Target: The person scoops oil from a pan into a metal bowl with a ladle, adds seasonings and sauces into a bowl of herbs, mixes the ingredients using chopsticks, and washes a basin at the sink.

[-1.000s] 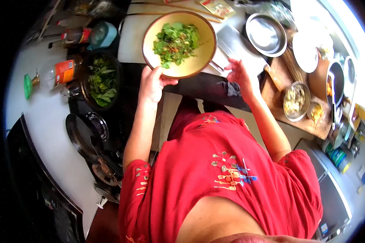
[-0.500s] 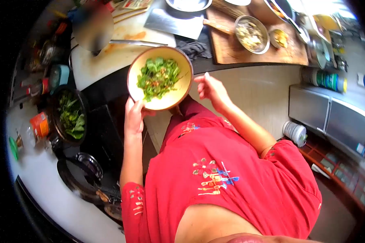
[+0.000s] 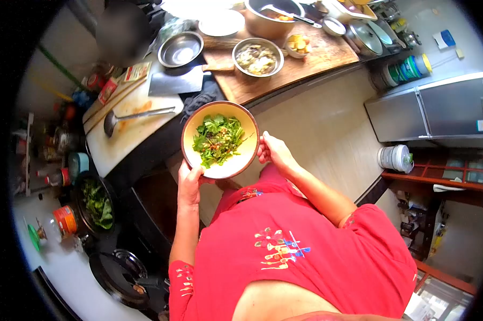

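Mid-frame, the left hand (image 3: 189,186) holds a round, brown-rimmed yellow bowl (image 3: 246,124) of leafy greens (image 3: 218,140), the right hand (image 3: 278,154) curled beside it, grip unclear.

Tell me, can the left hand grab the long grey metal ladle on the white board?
Probably not right now: the left hand is busy holding the round yellow bowl with the brown rim. Nothing covers the ladle, though, so a free hand might.

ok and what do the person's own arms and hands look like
The left hand and right hand are ungloved, and no watch shows on either wrist. Loose red sleeves leave the forearms bare; the left one has floral embroidery.
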Demonstrator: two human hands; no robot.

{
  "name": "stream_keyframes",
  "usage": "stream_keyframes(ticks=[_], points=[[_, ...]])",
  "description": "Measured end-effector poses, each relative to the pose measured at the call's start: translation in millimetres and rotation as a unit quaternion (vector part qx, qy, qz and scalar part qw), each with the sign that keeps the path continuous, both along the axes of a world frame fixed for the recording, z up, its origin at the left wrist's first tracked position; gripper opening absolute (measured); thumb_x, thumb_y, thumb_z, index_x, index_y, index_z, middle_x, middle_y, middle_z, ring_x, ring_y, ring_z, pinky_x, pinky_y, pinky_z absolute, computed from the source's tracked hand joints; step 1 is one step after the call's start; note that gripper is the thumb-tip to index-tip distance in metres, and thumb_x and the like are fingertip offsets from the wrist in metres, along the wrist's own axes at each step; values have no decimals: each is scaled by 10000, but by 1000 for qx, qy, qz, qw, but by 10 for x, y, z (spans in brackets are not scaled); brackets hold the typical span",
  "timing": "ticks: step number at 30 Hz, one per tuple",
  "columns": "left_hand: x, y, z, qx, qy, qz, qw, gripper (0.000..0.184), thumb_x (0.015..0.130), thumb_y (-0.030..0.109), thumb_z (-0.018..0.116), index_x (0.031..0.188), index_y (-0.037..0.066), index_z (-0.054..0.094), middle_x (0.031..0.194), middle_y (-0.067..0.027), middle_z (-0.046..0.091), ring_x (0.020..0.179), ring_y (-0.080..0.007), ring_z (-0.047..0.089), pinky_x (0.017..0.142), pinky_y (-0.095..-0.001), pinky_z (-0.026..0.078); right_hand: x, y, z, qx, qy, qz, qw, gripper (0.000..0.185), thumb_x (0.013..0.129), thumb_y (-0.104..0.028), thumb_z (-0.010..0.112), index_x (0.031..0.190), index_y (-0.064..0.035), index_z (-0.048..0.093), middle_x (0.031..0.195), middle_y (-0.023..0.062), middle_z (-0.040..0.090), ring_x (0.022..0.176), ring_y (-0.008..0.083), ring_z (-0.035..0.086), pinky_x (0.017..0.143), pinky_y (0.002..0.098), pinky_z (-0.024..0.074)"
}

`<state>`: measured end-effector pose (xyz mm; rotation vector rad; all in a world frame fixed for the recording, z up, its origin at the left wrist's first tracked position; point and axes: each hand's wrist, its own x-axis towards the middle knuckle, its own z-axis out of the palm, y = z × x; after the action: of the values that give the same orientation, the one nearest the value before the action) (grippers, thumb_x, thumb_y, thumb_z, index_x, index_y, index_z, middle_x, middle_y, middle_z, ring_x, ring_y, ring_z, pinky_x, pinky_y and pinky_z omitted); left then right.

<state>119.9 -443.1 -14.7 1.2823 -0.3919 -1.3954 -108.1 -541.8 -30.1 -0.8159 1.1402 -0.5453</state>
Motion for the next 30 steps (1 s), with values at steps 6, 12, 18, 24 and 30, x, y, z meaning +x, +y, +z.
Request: stream_keyframes(ticks=[6, 12, 18, 24, 30], points=[[-783, -615, 68, 10, -16, -94, 995, 401, 747, 94, 486, 1127, -28, 451, 901, -111, 614, 628, -153, 614, 469, -251, 511, -932, -106, -55, 22, -12, -84, 996, 432, 958, -385, 353, 981, -5, 555, 690, 27, 544, 530, 96, 504, 501, 235, 446], [-2027, -1402, 47, 24, 18, -168, 985, 378, 747, 35, 488, 1116, -34, 444, 846, -117, 613, 527, -152, 599, 431, -235, 503, -2277, -391, -154, -4, 3, -162, 987, 435, 954, -397, 366, 955, -15, 574, 687, 26, 554, 535, 96, 517, 507, 221, 444], [-3232, -2143, 9, 34, 59, -205, 976, 353, 766, 57, 485, 1110, -10, 443, 794, -99, 600, 503, -144, 592, 438, -232, 505, -3591, -965, -66, -8, 16, -241, 970, 440, 957, -399, 353, 980, -14, 566, 704, 13, 541, 559, 83, 499, 522, 222, 440], [-3829, -2665, -10, 65, 67, -206, 974, 256, 792, 117, 489, 1022, 9, 462, 737, -92, 590, 489, -142, 574, 446, -248, 500, -4191, -1231, -44, 6, -7, -275, 961, 440, 956, -405, 348, 994, -17, 552, 705, 4, 533, 586, 86, 499, 562, 226, 437], [-4067, -3393, -415, 53, 89, -161, 982, 228, 823, 47, 470, 1043, 2, 426, 784, -101, 596, 531, -157, 592, 454, -253, 519, -4290, -1342, -194, 57, -28, -272, 960, 417, 958, -390, 357, 989, -25, 556, 712, 5, 550, 595, 82, 515, 555, 226, 451]])
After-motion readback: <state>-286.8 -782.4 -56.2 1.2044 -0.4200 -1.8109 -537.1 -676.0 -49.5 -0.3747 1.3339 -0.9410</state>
